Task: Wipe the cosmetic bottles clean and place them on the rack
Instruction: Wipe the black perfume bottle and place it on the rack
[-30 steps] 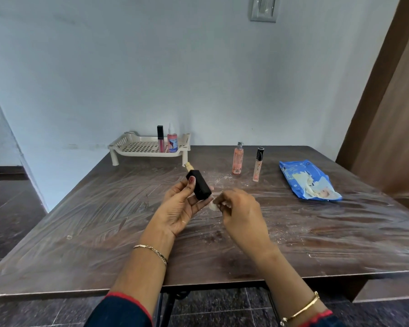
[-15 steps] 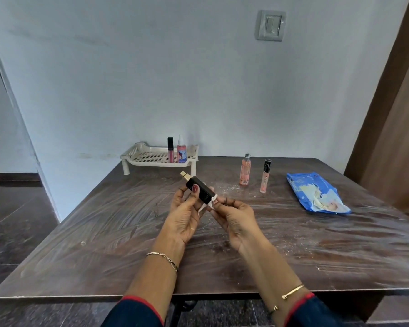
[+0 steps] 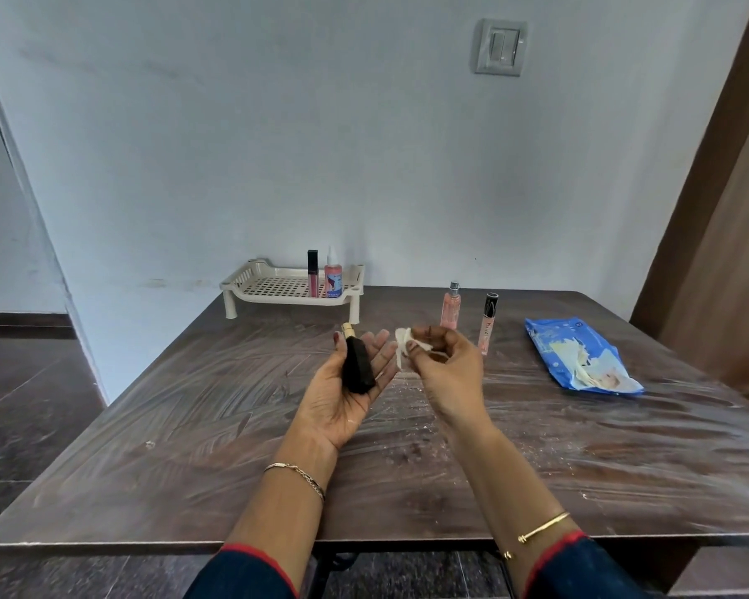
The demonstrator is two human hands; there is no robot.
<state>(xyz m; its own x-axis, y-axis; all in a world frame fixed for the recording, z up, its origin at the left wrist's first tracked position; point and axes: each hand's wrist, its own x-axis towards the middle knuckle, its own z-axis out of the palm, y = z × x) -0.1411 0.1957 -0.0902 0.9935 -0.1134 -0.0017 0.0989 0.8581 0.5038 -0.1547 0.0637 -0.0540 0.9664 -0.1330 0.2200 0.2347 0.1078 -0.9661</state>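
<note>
A black bottle with a gold cap [image 3: 357,368] lies across the palm of my left hand [image 3: 347,395], whose fingers are spread flat. Just to its right, my right hand [image 3: 444,369] pinches a small white wipe [image 3: 404,343], held slightly apart from the bottle. A cream perforated rack [image 3: 277,289] stands at the table's far edge with a pink lip gloss [image 3: 312,273] and a small pink bottle [image 3: 333,278] upright on it. A pink spray bottle [image 3: 451,305] and a slim tube with a black cap [image 3: 487,322] stand on the table behind my right hand.
A blue pack of wet wipes [image 3: 580,361] lies open at the right of the dark wooden table [image 3: 191,425], which is dusted with white streaks. A wall stands directly behind the table and a wooden door at the far right.
My left fingers have opened, so the black bottle now rests on the flat palm. My right hand with the wipe has lifted off the bottle. The view has tilted up.
</note>
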